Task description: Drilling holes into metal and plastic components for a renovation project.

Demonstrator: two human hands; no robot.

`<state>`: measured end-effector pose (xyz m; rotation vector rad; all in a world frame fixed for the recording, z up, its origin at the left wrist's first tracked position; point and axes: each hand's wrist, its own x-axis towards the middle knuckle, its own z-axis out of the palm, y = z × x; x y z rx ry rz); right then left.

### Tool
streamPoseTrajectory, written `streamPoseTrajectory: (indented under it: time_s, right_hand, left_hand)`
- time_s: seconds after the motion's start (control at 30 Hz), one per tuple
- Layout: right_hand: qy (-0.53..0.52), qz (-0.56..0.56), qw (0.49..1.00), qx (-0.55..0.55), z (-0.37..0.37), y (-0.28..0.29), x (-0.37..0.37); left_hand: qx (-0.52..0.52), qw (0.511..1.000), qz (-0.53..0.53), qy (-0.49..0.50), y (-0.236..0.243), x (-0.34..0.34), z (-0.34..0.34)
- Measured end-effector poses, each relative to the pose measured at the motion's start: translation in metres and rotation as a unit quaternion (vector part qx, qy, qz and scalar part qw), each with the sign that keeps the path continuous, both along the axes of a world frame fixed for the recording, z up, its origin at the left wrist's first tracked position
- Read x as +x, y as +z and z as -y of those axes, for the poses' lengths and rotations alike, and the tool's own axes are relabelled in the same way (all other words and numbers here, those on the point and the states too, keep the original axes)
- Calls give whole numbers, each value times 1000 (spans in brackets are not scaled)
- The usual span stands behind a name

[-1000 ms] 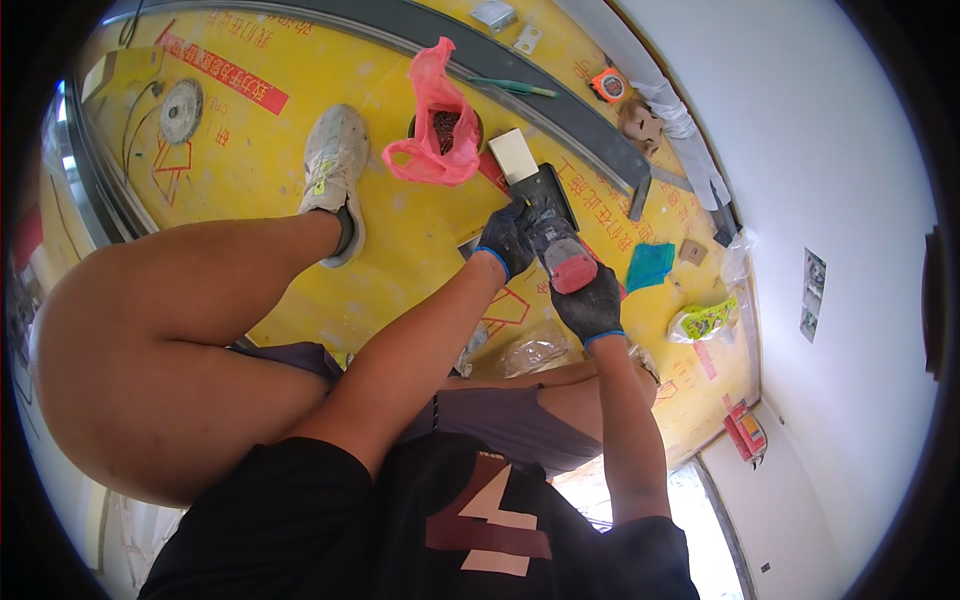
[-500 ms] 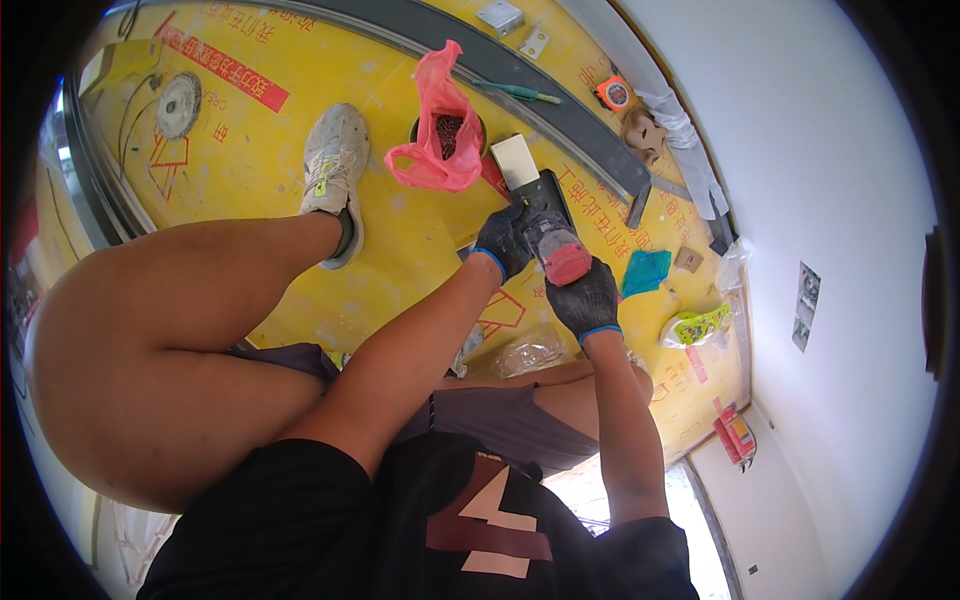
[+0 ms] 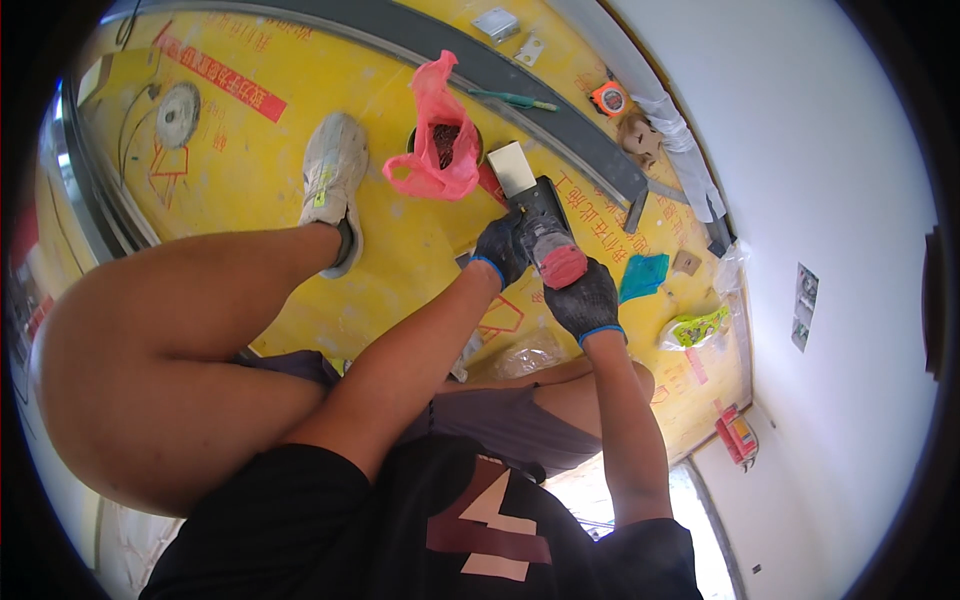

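Observation:
My gloved right hand (image 3: pixel 584 303) is wrapped round the handle of a cordless drill (image 3: pixel 556 256), whose red rear end points up toward me. The drill's front end is over a dark, flat metal piece (image 3: pixel 556 204) on the floor. My gloved left hand (image 3: pixel 501 250) is closed at the drill's front, beside that metal piece. Its fingertips are partly hidden, and what they pinch cannot be made out. A pale rectangular block (image 3: pixel 512 168) lies at the far end of the metal piece. Just left of it is a pink plastic bag (image 3: pixel 436 176) with many small dark screws (image 3: pixel 446 143) inside.
A long dark metal profile (image 3: pixel 420 45) crosses the yellow floor covering (image 3: pixel 250 165) at the back. On the right lie an orange tape measure (image 3: pixel 608 99), a teal sheet (image 3: pixel 643 277) and a yellow-green packet (image 3: pixel 694 328) near the white wall (image 3: pixel 780 170). A grey disc (image 3: pixel 178 115) lies far left.
The view has shifted very slightly. Both hands stay at the drill and the dark metal piece, with no clear change in grip.

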<state>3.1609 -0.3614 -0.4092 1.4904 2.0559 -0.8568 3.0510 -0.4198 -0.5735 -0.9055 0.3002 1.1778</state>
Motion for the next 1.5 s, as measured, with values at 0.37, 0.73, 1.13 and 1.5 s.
streamPoseTrajectory:
  time_s: [0.37, 0.73, 1.13, 1.5]
  right_hand:
    - [-79, 0, 996, -50, 0, 10, -8]
    - [-99, -33, 994, -11, 19, 3, -7]
    - [-78, -5, 997, -17, 24, -6, -2]
    - [-87, -11, 996, -32, 11, 0, -4]
  left_hand:
    - [32, 405, -840, -358, 17, -46, 0]
    - [221, 308, -873, -308, -14, -86, -26]
    - [142, 309, -856, -390, -14, -81, -29]
    - [237, 154, -900, -332, 29, -82, -28]
